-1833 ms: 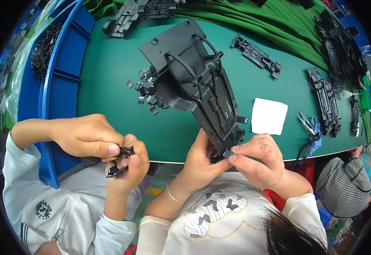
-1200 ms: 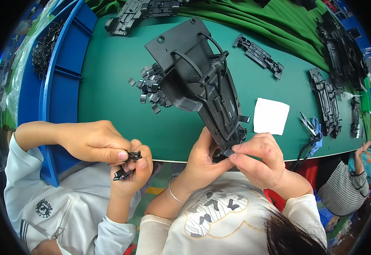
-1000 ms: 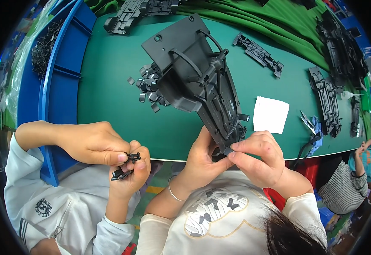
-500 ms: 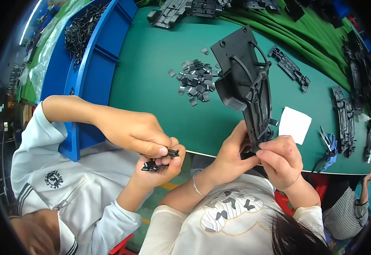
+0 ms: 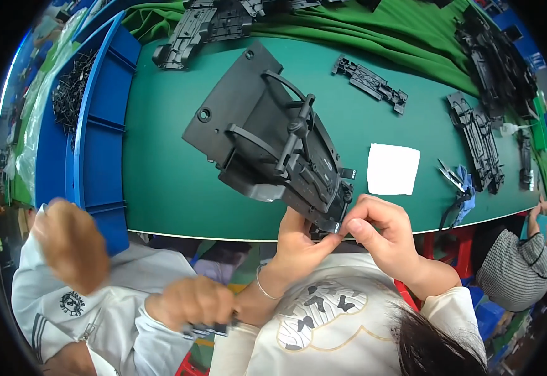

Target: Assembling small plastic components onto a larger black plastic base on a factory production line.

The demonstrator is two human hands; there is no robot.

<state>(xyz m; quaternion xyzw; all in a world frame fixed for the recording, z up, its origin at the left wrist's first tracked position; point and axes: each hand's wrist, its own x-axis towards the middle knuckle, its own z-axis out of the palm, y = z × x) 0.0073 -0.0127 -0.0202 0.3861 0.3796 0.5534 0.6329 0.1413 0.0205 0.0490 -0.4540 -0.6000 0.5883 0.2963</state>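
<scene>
Bench: we work at a green-topped table (image 5: 161,188) whose near edge curves past just in front of our chest; folded green cloth (image 5: 361,31) lies along the far side.
Piece in hand: large black moulded plastic panel (image 5: 267,144), ribbed and with raised loop arms. It lies slantwise at mid-table, its near end jutting over the table edge.
Left hand: our left hand (image 5: 298,247) is closed under that near end, with the fingers curled up against it.
Right hand: our right hand (image 5: 383,241) pinches the near corner between thumb and forefinger. We cannot tell whether a small clip sits under the fingertips.
Handling: we judge it stiff, light for its bulk and not slippery. The thin loop arms and tabs look breakable, so the thick ribbed body or flat plate is the better hold.
Edges: the overhanging end has no support but our hands.
Room, left: bare green top, then blue plastic bins (image 5: 98,156) at the left edge.
Room, right: white square sheet (image 5: 394,169) close by, then blue-handled cutters (image 5: 458,185) and a long black plastic frame (image 5: 474,147).
Neighbour: a co-worker's blurred hands (image 5: 192,304) are near left, below the table edge and apart from ours.
</scene>
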